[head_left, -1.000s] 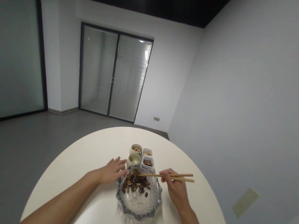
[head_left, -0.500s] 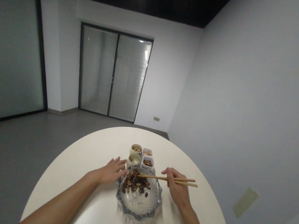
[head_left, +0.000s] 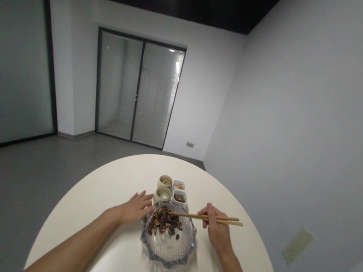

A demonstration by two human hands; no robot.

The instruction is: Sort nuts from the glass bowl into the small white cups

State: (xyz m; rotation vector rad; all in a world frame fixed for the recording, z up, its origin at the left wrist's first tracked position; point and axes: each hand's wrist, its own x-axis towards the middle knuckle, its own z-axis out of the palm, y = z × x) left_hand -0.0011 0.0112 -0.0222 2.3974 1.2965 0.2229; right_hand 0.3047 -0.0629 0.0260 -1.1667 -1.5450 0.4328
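My right hand (head_left: 217, 225) is closed round a pair of wooden chopsticks (head_left: 190, 215). Their tips reach left into the dark seeds or nuts (head_left: 164, 221) heaped at the far side of a scalloped clear glass bowl (head_left: 169, 249). Whether the tips pinch a piece is too small to tell. My left hand (head_left: 137, 208), its fingers spread, rests at the bowl's upper left rim, with nothing in it. Just behind the bowl stand a pale green cup (head_left: 163, 194) and a white square dish (head_left: 179, 196) of brown pieces.
Farther back stand a second cup (head_left: 165, 181) with light nuts and a second white dish (head_left: 179, 185) with pale pieces. Everything is on a round white table (head_left: 109, 257). A wall (head_left: 288, 124) rises close on the right.
My right hand has shifted very slightly, and the chopsticks' back ends are a little farther right. The tips stay in the dark heap. My left hand keeps its place.
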